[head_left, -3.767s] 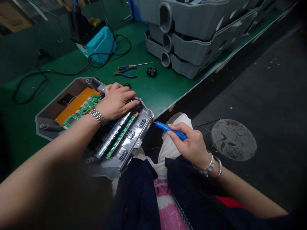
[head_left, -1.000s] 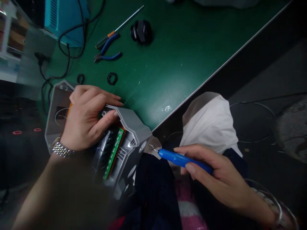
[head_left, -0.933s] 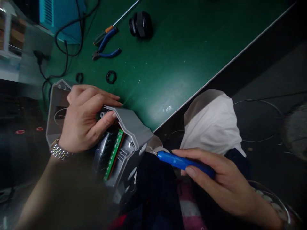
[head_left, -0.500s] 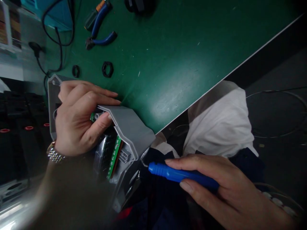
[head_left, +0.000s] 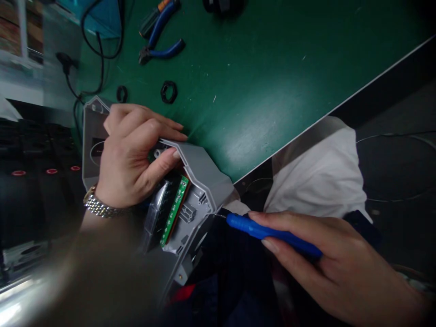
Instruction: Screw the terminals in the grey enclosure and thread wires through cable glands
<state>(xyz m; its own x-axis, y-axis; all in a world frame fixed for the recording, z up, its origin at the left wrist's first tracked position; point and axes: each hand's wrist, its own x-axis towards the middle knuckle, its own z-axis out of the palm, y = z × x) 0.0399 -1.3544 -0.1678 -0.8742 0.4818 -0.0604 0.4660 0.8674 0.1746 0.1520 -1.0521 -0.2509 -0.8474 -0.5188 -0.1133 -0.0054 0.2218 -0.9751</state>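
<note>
My left hand (head_left: 134, 154) grips the far rim of a grey plastic housing (head_left: 204, 175) that is tilted up off the green bench edge toward my lap. Inside it a narrow green circuit strip (head_left: 174, 211) and dark components show. My right hand (head_left: 327, 261) is closed round a blue-handled tool (head_left: 269, 232); its thin metal tip touches the housing's right edge. A metal watch (head_left: 98, 206) sits on my left wrist.
On the green bench (head_left: 265, 86) lie blue-handled pliers (head_left: 160, 45), a screwdriver beside them, two black ring nuts (head_left: 169, 91) and black cables (head_left: 95, 50). A white cloth (head_left: 316, 177) lies over my lap below the bench edge.
The view has closed in on the housing, which my left hand has tipped up on edge. My right hand has kept the blue tool's tip at the housing's right edge.
</note>
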